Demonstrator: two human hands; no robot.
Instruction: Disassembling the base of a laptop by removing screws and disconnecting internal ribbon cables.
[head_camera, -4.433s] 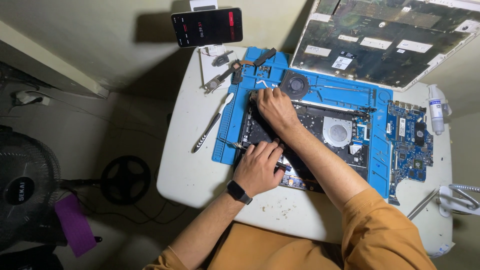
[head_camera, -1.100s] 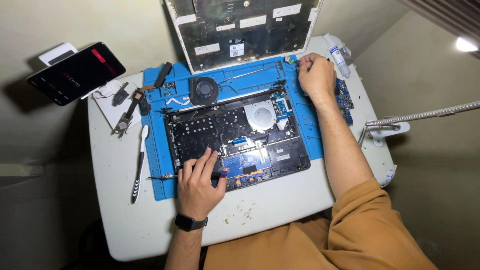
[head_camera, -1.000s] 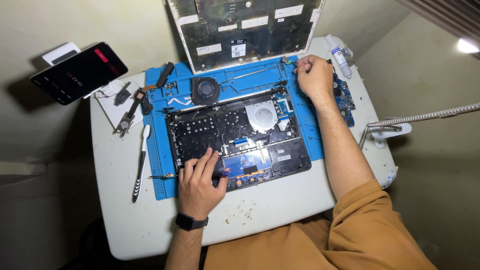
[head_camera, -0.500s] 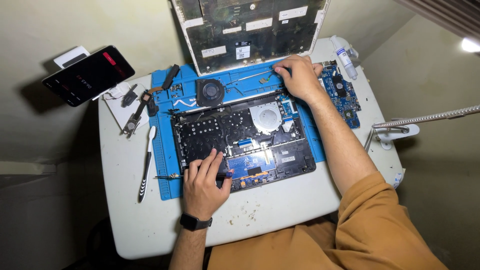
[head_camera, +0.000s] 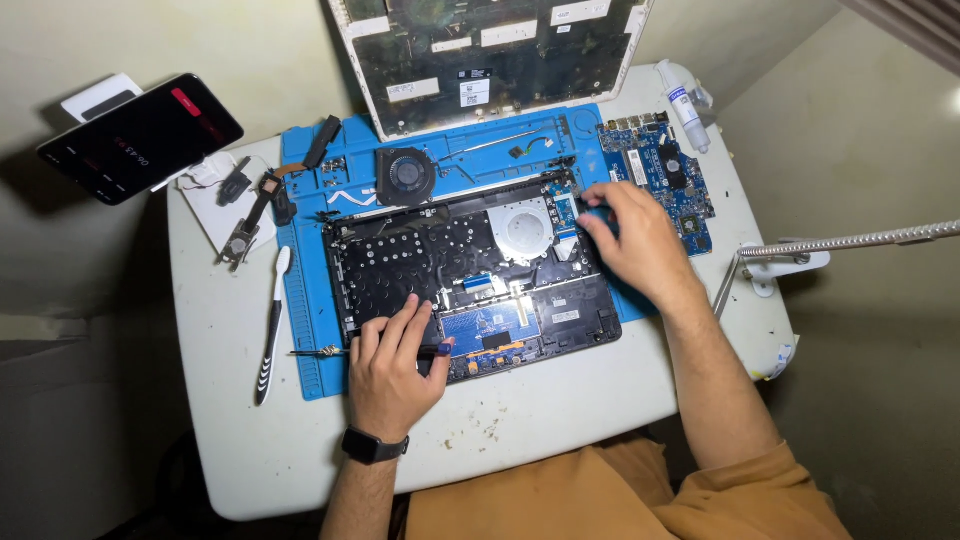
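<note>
- Opened laptop base (head_camera: 470, 275): lies on the blue mat (head_camera: 305, 330) at the table's (head_camera: 560, 410) centre.
- Left hand (head_camera: 390, 365): rests on the base's near-left corner, fingers pinching a small screwdriver (head_camera: 325, 351).
- Right hand (head_camera: 640, 245): fingertips together on a part at the base's far-right corner.
- Circuit board (head_camera: 665, 175): far-right edge of the mat.
- Cooling fan (head_camera: 405, 172): far edge of the mat.

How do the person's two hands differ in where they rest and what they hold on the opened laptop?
The left hand lies at the front left edge of the laptop base; the right hand reaches to its back right corner. The left hand grips a thin screwdriver; whether the right hand's fingertips hold anything cannot be told. The left wrist wears a black watch; the right is bare. Both touch the base.
</note>
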